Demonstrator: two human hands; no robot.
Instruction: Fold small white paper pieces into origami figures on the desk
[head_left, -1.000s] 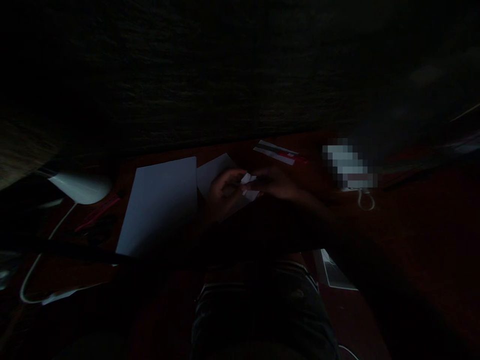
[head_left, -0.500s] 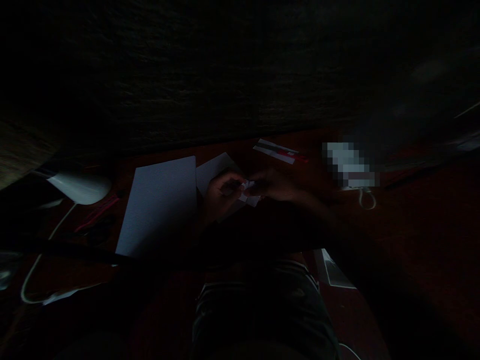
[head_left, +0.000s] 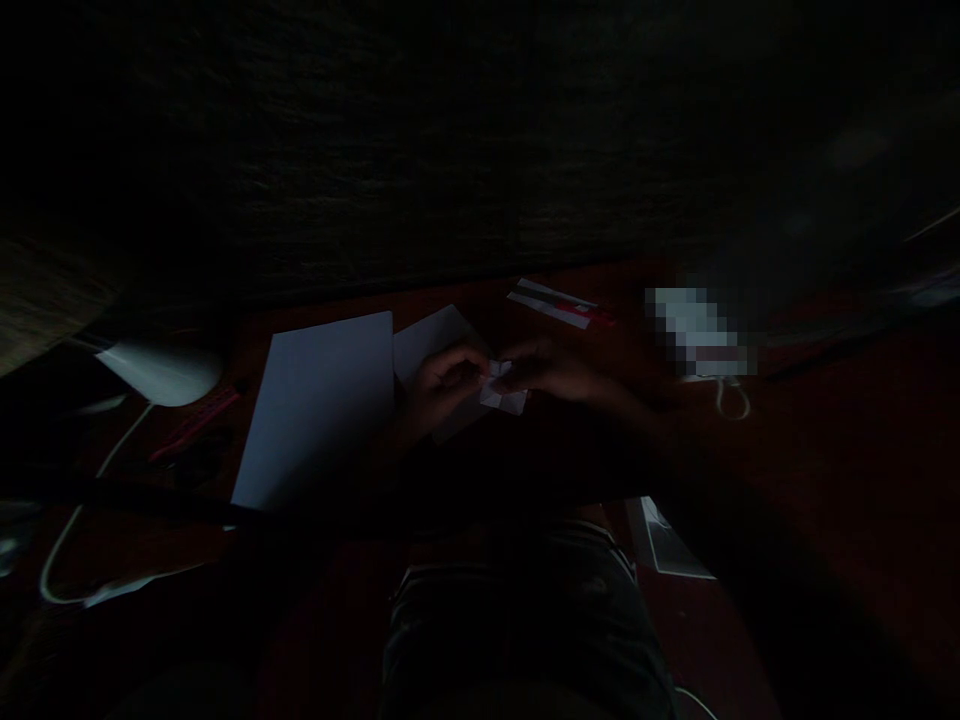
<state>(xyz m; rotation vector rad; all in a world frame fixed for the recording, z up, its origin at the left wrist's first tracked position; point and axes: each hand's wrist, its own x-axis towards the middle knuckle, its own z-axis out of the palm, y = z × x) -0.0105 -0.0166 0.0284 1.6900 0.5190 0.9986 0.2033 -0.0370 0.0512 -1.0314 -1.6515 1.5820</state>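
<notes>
In the dim light a small folded piece of white paper with crease lines is held between both hands. My left hand pinches its left edge with thumb and fingertips. My right hand grips its upper right side, the fingers covering part of it. Beneath and to the left of the hands lies a sheet of white paper, partly hidden by my left hand. Further left rests a larger stack or sheet of white paper, its lower part in shadow.
Behind the hands lies a pale strip with a dark band and a red-ended tool. A white lamp-like cone with a cable and a pink object are at left. A blurred-out pale object with a looped cord is at right.
The folded paper has turned and spread flatter, showing more of its creased face. My right hand has shifted slightly, and my left fingers hold its edge.
</notes>
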